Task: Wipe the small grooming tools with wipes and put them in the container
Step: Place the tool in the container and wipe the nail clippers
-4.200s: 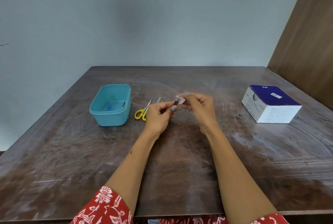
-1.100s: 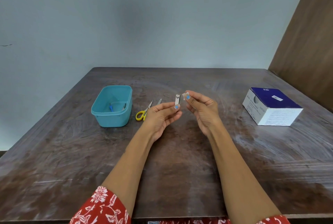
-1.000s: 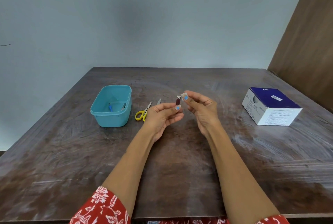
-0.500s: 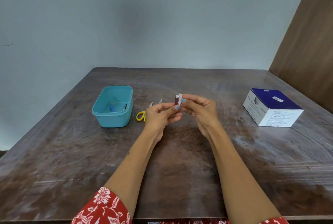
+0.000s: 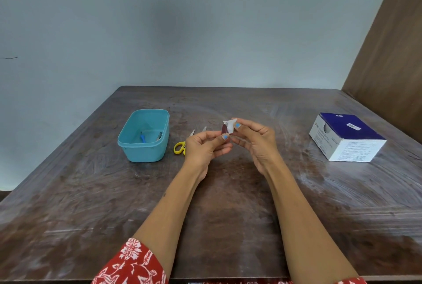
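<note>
Head view: the left hand (image 5: 205,146) pinches a nail clipper (image 5: 225,128) while the right hand's (image 5: 255,140) fingers (image 5: 237,125) press a wipe (image 5: 231,126) to it. Left of the fingers, the container (image 5: 143,153) holds two tools; the scissors (image 5: 182,144) lie on the desk (image 5: 91,203), apparently unwiped.

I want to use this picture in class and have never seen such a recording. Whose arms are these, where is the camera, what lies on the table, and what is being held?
There is no machine here: the arms belong to a person, and the camera sits on that person's head, looking forward and down.

The left hand pinches a small nail clipper. The right hand pinches a white wipe against it.

On the wooden table stand a teal container with some small tools already inside, yellow-handled scissors beside it, and a blue and white box to the right.
</note>
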A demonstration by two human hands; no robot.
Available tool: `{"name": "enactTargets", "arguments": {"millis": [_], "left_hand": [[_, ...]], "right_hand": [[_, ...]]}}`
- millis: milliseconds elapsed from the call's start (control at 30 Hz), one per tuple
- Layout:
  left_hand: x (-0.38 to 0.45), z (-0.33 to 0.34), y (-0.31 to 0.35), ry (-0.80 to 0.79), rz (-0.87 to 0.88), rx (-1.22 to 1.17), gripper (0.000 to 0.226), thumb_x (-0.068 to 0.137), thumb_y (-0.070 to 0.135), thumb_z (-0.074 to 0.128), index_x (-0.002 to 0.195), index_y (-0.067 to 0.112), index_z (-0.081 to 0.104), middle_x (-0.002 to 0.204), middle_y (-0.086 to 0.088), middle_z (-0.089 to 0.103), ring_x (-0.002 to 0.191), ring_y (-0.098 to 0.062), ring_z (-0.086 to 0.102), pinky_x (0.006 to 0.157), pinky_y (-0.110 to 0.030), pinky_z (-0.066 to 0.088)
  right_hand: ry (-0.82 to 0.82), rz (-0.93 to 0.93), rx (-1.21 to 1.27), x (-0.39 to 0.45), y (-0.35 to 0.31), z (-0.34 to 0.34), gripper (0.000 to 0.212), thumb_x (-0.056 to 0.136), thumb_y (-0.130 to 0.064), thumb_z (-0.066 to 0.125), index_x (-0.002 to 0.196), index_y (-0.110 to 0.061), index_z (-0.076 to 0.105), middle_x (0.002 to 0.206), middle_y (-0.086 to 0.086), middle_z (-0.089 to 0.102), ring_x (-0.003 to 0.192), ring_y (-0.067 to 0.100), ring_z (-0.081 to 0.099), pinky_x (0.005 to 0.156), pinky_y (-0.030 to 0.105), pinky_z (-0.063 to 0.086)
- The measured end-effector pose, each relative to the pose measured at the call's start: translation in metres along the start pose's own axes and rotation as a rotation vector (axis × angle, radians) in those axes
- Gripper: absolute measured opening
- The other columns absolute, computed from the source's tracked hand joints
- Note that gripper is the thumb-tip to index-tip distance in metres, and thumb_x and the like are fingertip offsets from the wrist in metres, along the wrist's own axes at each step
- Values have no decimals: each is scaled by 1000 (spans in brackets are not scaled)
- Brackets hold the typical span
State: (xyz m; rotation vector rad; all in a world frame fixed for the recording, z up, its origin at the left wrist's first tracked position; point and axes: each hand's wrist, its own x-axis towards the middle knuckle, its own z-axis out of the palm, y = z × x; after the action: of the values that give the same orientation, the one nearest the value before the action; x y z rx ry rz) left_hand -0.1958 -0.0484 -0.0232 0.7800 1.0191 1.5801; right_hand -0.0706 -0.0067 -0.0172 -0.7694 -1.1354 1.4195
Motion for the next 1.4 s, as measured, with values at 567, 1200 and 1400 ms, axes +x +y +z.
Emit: {"name": "enactTargets", "arguments": {"millis": [567,1200,1400], "left_hand": [[3,-1,-4,-7,25,57,11,78,-5,65,89,-4,64,66,-7,72,59,-17,70,56,-23,57],[2,-2,-4,-43,18,111,8,79,-5,64,86,-2,66,65,-5,72,59,-15,70,58,-23,58],[2,-2,-5,-45,21,125,6,79,-6,64,83,-2,66,62,-6,71,55,-15,69,58,-24,58]], "right_hand": [[61,-74,-123,2,4,2,17,79,5,69,76,-10,62,61,-4,69,59,5,65,58,18,53],[24,-24,-190,0,4,2,10,75,-9,76,84,-14,73,78,-4,74,76,1,68,66,11,49],[44,-51,-178,0,4,2,13,73,-4,76,85,-9,73,73,-3,74,71,3,69,60,9,47]]}}
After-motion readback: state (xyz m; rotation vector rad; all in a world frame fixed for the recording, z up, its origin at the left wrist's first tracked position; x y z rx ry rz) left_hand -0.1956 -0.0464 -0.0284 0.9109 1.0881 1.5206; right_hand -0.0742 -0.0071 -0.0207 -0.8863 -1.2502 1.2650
